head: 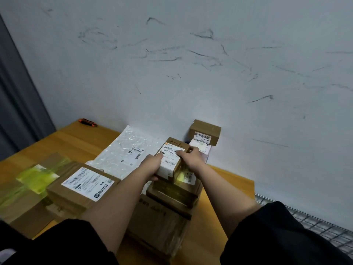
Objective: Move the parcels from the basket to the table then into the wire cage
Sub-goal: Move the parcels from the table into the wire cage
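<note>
A small brown parcel with a white label sits on top of a stack of cardboard parcels at the middle of the wooden table. My left hand grips its left side and my right hand grips its right side. Another labelled parcel lies to the left, on a flat carton with green tape. A clear bubble mailer lies behind. A small box stands on a white package by the wall. The wire cage shows at the lower right.
An orange and black tool lies at the table's far left corner. A scuffed pale wall rises right behind the table. A grey curtain hangs at the left. The basket is out of view.
</note>
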Available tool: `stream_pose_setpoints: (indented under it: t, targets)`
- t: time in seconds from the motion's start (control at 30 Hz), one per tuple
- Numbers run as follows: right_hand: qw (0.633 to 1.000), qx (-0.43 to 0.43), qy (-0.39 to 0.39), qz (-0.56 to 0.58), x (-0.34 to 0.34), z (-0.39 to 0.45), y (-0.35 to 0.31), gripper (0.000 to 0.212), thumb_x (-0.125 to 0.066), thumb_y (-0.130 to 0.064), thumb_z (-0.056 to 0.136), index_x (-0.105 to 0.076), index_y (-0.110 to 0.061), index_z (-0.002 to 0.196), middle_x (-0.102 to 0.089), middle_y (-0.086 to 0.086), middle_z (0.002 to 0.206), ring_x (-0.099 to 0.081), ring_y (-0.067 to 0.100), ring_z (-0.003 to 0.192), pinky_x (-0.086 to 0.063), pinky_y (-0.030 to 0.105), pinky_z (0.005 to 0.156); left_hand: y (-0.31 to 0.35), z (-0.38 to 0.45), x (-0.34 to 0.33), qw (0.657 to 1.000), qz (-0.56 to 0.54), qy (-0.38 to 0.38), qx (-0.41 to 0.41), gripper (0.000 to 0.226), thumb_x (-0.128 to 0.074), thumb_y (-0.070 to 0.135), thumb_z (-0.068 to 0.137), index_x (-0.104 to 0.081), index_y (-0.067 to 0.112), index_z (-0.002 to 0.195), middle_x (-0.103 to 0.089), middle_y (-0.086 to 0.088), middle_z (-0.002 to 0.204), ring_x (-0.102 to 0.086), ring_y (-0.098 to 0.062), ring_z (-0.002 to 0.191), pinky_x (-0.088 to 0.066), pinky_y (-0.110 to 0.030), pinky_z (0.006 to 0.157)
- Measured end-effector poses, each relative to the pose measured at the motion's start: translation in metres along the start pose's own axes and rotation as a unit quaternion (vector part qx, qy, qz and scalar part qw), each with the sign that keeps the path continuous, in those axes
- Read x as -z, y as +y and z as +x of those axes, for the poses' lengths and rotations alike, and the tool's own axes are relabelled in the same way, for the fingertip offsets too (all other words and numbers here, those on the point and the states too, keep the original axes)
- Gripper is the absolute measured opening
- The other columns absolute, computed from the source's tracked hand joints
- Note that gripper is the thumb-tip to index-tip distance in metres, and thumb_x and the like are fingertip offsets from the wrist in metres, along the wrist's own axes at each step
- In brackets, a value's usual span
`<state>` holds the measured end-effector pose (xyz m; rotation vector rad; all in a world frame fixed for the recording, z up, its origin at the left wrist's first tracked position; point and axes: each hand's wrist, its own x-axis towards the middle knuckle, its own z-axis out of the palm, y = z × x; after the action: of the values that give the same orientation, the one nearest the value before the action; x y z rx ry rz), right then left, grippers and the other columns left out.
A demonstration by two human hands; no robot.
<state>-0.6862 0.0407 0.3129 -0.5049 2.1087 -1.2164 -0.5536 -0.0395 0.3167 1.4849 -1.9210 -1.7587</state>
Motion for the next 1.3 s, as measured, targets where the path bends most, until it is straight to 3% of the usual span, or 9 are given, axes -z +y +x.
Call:
stream_pose_setpoints:
  t: [0.2,0.33,0.5,0.7,0.87,1.0,1.13,1.23,1.3]
  targets:
    - [0.998,0.041,0.037,0.038,0.01,-0.012,-0.006,0.098,-0.058,-0.069,0.057,-0.031,-0.027,0.141,-0.05,0.005,0.134,-0.053,0.03,0.119,-0.045,0.049,0.102,0.016,-0.021,0.0,0.998,-0.047,0.016,-0.05,0.04,-0.041,0.049,0.096,-0.055,0.016,0.115,-0.062,-0.004,0.099,-0.063,-0.023,0.082,-0.048,-0.023,0.049]
    - [0.992,0.051,0.044,0.109,0.036,-0.029,-0.007,0.091,-0.061,-0.066,0.068,-0.024,-0.039,0.146,-0.04,0.002,0.134,-0.05,0.034,0.123,-0.044,0.05,0.104,0.035,-0.045,-0.021,0.994,-0.046,0.002,-0.095,0.041,-0.042,0.051,0.095,-0.056,0.016,0.109,-0.062,-0.007,0.084,-0.055,-0.02,0.057,-0.037,-0.018,0.038]
    - [0.981,0.058,0.069,0.171,0.094,-0.052,0.008,0.099,-0.055,-0.066,0.054,-0.027,-0.036,0.145,-0.041,0.007,0.14,-0.052,0.032,0.122,-0.045,0.053,0.103,0.054,-0.077,-0.071,0.989,-0.023,-0.056,-0.138,0.041,-0.04,0.053,0.096,-0.055,0.02,0.115,-0.064,-0.007,0.089,-0.056,-0.022,0.063,-0.037,-0.02,0.047]
    - [0.975,0.059,0.124,0.176,0.192,-0.09,0.062,0.062,-0.053,-0.046,0.09,-0.033,-0.02,0.143,-0.044,0.009,0.14,-0.051,0.029,0.123,-0.045,0.049,0.103,0.062,-0.131,-0.168,0.982,0.0,-0.114,-0.151,0.039,-0.042,0.053,0.095,-0.049,0.028,0.125,-0.064,-0.004,0.105,-0.062,-0.019,0.064,-0.044,-0.018,0.043]
    - [0.982,0.01,0.11,0.152,0.272,-0.142,0.13,0.095,-0.049,-0.071,0.06,-0.028,-0.029,0.143,-0.045,0.008,0.14,-0.05,0.032,0.124,-0.045,0.052,0.102,0.047,-0.186,-0.271,0.979,-0.007,-0.132,-0.158,0.04,-0.041,0.046,0.098,-0.048,0.02,0.127,-0.059,-0.001,0.094,-0.056,-0.018,0.062,-0.045,-0.02,0.046]
    - [0.985,-0.016,0.098,0.14,0.335,-0.18,0.198,0.078,-0.054,-0.062,0.08,-0.026,-0.026,0.144,-0.048,0.008,0.137,-0.053,0.033,0.121,-0.051,0.048,0.094,0.024,-0.23,-0.352,0.978,0.004,-0.162,-0.129,0.04,-0.037,0.045,0.1,-0.044,0.018,0.129,-0.056,-0.003,0.094,-0.054,-0.017,0.059,-0.045,-0.024,0.051]
    - [0.986,-0.037,0.105,0.127,0.382,-0.206,0.252,0.073,-0.055,-0.055,0.088,-0.026,-0.019,0.145,-0.05,0.011,0.138,-0.053,0.032,0.123,-0.044,0.047,0.104,0.002,-0.259,-0.412,0.977,0.03,-0.19,-0.096,0.04,-0.037,0.047,0.099,-0.042,0.018,0.127,-0.054,-0.002,0.091,-0.054,-0.016,0.061,-0.047,-0.025,0.054]
    - [0.983,-0.06,0.103,0.139,0.404,-0.221,0.284,0.062,-0.052,-0.046,0.095,-0.028,-0.015,0.143,-0.052,0.009,0.136,-0.054,0.029,0.122,-0.046,0.039,0.098,-0.012,-0.272,-0.442,0.972,0.033,-0.221,-0.065,0.043,-0.038,0.049,0.098,-0.042,0.019,0.128,-0.053,-0.006,0.094,-0.053,-0.02,0.07,-0.046,-0.025,0.058]
    - [0.982,-0.073,0.097,0.142,0.414,-0.227,0.299,0.063,-0.052,-0.048,0.095,-0.031,-0.014,0.142,-0.055,0.009,0.134,-0.058,0.028,0.115,-0.05,0.041,0.092,-0.02,-0.275,-0.456,0.97,0.036,-0.233,-0.053,0.043,-0.038,0.05,0.098,-0.041,0.021,0.129,-0.055,-0.007,0.096,-0.054,-0.02,0.073,-0.046,-0.026,0.059]
